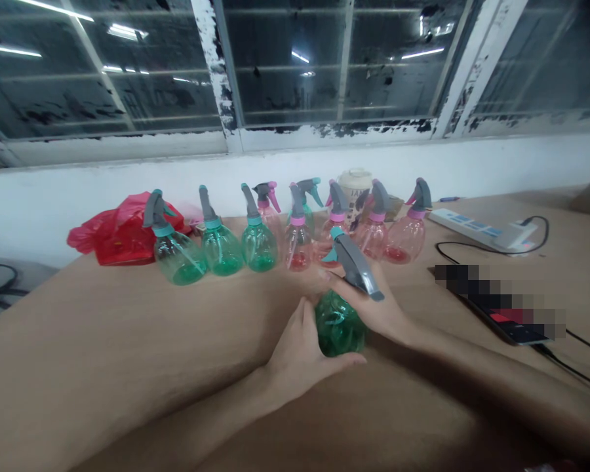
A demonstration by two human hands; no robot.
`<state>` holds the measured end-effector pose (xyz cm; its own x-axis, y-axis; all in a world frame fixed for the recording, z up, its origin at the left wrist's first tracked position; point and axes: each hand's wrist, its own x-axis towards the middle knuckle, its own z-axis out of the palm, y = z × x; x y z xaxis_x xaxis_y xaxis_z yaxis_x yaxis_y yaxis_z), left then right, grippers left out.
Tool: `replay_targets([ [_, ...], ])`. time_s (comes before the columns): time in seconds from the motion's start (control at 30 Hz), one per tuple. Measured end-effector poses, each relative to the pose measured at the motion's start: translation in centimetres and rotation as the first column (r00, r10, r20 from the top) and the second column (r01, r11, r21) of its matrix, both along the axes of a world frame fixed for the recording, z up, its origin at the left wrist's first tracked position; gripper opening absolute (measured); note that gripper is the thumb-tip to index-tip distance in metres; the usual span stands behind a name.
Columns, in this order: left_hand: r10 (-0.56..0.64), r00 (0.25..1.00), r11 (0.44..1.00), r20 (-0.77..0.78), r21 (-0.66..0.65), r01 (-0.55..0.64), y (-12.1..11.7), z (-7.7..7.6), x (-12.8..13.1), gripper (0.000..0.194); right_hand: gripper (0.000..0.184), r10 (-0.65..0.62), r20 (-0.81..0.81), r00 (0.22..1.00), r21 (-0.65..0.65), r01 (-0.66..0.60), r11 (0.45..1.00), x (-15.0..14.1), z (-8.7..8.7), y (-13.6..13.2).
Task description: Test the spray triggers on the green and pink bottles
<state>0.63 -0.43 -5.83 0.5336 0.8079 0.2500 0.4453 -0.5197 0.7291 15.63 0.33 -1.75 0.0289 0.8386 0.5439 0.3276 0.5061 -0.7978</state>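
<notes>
A green see-through spray bottle (341,328) stands in front of me, its grey trigger head (358,265) with a teal nozzle and trigger pointing away. My left hand (297,354) curves round the left side of the bottle's body, thumb along the near side. At the neck, just under the head, my right hand (383,305) is wrapped round from the right; part of its fingers is hidden behind the head. Beyond my hands is a row of similar spray bottles: three green ones at the left, including a green bottle (222,250), and several pink ones, including a pink bottle (406,239).
A red plastic bag (128,229) lies at the back left. Behind the row stands a pale printed cup (354,190). To the right are a white power strip (476,229), black cables and a phone (491,308) on the wooden table (142,347). A white wall and windows close off the back.
</notes>
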Motion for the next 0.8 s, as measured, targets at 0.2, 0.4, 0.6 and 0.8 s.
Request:
replay_targets([
  [0.2,0.013,0.999,1.000,-0.033,-0.007,-0.013,-0.05,0.08,0.02,0.082,0.029,0.006,-0.022,1.000,0.043,-0.005,0.999,-0.07,-0.07,0.09],
  [0.4,-0.002,1.000,1.000,-0.013,0.013,0.002,0.03,-0.03,0.00,0.079,0.021,0.024,-0.038,0.999,0.052,-0.022,0.998,-0.23,0.11,0.15],
  [0.6,-0.025,1.000,1.000,-0.014,0.016,0.026,0.10,0.21,0.01,0.081,0.020,0.043,-0.050,0.998,0.003,-0.043,0.999,-0.11,0.46,-0.08],
  [0.8,-0.010,1.000,1.000,-0.022,0.004,0.011,-0.07,0.27,0.01,0.084,0.019,0.013,0.000,1.000,-0.030,-0.013,0.999,-0.07,0.81,-0.47],
])
